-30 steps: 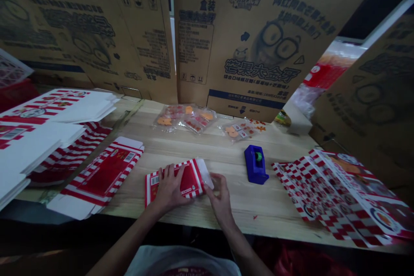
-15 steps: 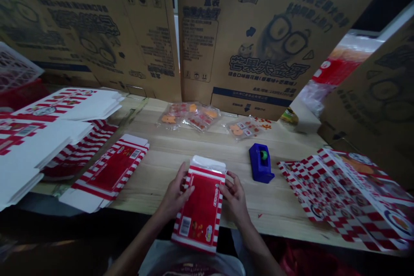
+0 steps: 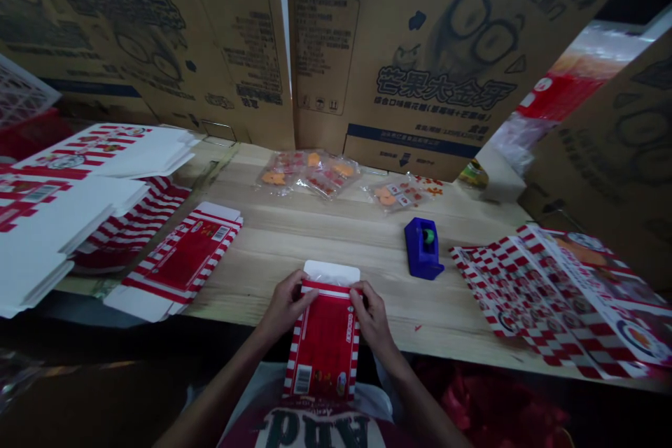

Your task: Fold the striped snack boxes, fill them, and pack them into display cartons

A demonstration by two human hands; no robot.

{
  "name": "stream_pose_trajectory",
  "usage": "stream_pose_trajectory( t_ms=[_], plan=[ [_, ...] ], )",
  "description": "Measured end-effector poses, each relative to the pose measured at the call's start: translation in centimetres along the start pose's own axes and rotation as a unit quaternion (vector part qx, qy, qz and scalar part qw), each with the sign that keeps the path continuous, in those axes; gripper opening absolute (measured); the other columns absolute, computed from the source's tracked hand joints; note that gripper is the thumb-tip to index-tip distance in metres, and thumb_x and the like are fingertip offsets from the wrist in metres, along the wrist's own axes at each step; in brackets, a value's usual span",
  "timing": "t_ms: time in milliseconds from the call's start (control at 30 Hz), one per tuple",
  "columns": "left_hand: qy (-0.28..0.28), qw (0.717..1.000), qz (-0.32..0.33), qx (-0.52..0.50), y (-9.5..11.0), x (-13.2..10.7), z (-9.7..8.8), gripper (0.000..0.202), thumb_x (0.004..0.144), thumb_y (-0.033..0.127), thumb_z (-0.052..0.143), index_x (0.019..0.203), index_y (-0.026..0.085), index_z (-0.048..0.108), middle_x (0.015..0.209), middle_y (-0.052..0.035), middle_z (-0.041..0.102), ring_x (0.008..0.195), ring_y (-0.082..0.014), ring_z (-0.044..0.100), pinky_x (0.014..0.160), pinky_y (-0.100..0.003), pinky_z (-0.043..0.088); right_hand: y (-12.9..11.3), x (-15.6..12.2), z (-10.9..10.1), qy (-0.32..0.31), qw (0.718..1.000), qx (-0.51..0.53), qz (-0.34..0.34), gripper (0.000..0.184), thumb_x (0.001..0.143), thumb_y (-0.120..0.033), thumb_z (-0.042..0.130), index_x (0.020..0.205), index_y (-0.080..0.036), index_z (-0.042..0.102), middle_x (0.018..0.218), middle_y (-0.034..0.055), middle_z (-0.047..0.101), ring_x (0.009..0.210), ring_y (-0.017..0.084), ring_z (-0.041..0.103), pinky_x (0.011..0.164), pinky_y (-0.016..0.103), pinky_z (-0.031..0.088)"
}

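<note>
Turned lengthwise since a second ago: one red-and-white box (image 3: 326,339), now overhanging the near edge of the table (image 3: 294,238), white flap (image 3: 336,271) farthest from you. Your left hand (image 3: 286,304), right hand (image 3: 374,313): fingers clamped on its far corners.

Tape dispenser (image 3: 420,255) on table (image 3: 262,238), right of box (image 3: 323,336); sheets (image 3: 546,301) farther right; packets (image 3: 325,180) behind; cartons (image 3: 420,105) rearmost.

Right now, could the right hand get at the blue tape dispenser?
Probably yes: nothing visible blocks the way from the right hand to the blue tape dispenser, though that hand holds the red box.
</note>
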State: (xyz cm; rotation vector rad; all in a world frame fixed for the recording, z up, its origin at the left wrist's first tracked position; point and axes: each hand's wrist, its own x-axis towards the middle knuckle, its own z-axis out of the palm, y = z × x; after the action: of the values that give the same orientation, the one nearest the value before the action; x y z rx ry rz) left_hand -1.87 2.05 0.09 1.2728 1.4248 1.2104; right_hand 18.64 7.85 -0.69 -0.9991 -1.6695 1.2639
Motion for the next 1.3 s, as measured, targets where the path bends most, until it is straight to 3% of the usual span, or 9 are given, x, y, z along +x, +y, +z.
stream_pose_trajectory(
  t_ms=[167,333,400,700,867,1000,1100,1233,1300],
  plan=[
    [0.012,0.994,0.065,0.089,-0.2,1.2,-0.6,0.020,0.083,0.033,0.063,0.074,0.016,0.059,0.079,-0.0022,0.057,0.075,-0.0148,0.054,0.068,-0.025,0.045,-0.3,0.8,-0.1,0.006,0.999,0.018,-0.034,0.021,0.092,-0.029,0.051,0.075,-0.020,0.059,0.089,0.0029,0.058,0.088,0.017,0.054,0.081,0.028,0.041],
    [0.008,0.994,0.007,-0.113,-0.9,0.4,0.2,0.042,0.084,0.033,0.063,0.122,0.018,0.054,0.100,-0.0075,0.063,0.088,-0.0182,0.063,0.080,-0.031,0.050,0.0,0.9,-0.5,0.040,0.999,0.028,-0.020,0.026,0.090,-0.030,0.053,0.066,-0.020,0.052,0.080,0.0012,0.054,0.080,0.016,0.051,0.076,0.027,0.039],
    [0.024,0.990,0.010,-0.137,-1.1,0.2,0.5,0.046,0.083,0.032,0.065,0.126,0.018,0.055,0.111,-0.0099,0.061,0.097,-0.0203,0.062,0.086,-0.033,0.050,0.0,0.8,-0.5,0.041,0.999,0.031,-0.017,0.027,0.090,-0.030,0.053,0.066,-0.020,0.051,0.078,0.0009,0.053,0.078,0.016,0.050,0.074,0.027,0.038],
    [-0.030,0.997,0.068,-0.038,0.0,1.6,-1.1,0.017,0.077,0.030,0.071,0.086,0.015,0.067,0.087,-0.0051,0.061,0.081,-0.0164,0.059,0.072,-0.026,0.046,-0.2,1.1,-0.5,0.012,0.999,0.029,-0.028,0.027,0.090,-0.029,0.054,0.064,-0.020,0.050,0.079,0.0009,0.052,0.077,0.016,0.049,0.072,0.027,0.038],
    [0.015,0.997,0.072,-0.007,0.3,1.8,-0.8,0.023,0.083,0.028,0.062,0.065,0.016,0.057,0.080,-0.0020,0.053,0.077,-0.0141,0.052,0.069,-0.025,0.040,-0.1,1.0,0.1,0.028,0.999,0.037,-0.010,0.026,0.087,-0.029,0.057,0.063,-0.020,0.049,0.073,-0.0009,0.049,0.071,0.014,0.047,0.067,0.026,0.037],
    [0.055,0.996,0.032,-0.066,0.3,1.5,-0.1,0.026,0.082,0.028,0.063,0.062,0.016,0.051,0.070,0.0015,0.048,0.066,-0.0111,0.046,0.062,-0.023,0.037,0.3,0.9,0.7,0.089,0.988,0.105,0.063,0.019,0.080,-0.032,0.066,0.088,-0.024,0.051,0.074,-0.0042,0.051,0.063,0.012,0.048,0.059,0.024,0.040],
    [0.069,0.994,0.008,-0.086,0.0,1.5,0.1,0.016,0.080,0.026,0.063,0.073,0.017,0.052,0.069,0.0035,0.048,0.062,-0.0098,0.046,0.059,-0.021,0.037,0.5,1.2,0.5,0.072,0.988,0.115,0.078,0.033,0.077,-0.033,0.069,0.106,-0.026,0.053,0.082,-0.0026,0.056,0.068,0.014,0.053,0.062,0.025,0.044],
    [0.056,0.997,0.018,-0.044,0.0,1.6,-0.6,0.030,0.079,0.023,0.061,0.108,0.020,0.052,0.081,0.0021,0.054,0.070,-0.0112,0.054,0.065,-0.022,0.043,0.3,1.4,-0.5,-0.018,0.997,0.074,0.028,0.014,0.083,-0.034,0.064,0.090,-0.021,0.067,0.088,0.0030,0.062,0.083,0.017,0.058,0.073,0.028,0.046],
    [0.004,0.998,0.061,0.024,0.4,1.6,-1.3,0.024,0.083,0.022,0.058,0.107,0.019,0.059,0.084,-0.0016,0.058,0.077,-0.0132,0.056,0.071,-0.025,0.045,-0.1,1.4,-0.8,-0.027,0.998,0.057,-0.003,0.015,0.085,-0.034,0.062,0.084,-0.021,0.068,0.088,0.0042,0.063,0.087,0.019,0.059,0.078,0.030,0.046]
  ],
)
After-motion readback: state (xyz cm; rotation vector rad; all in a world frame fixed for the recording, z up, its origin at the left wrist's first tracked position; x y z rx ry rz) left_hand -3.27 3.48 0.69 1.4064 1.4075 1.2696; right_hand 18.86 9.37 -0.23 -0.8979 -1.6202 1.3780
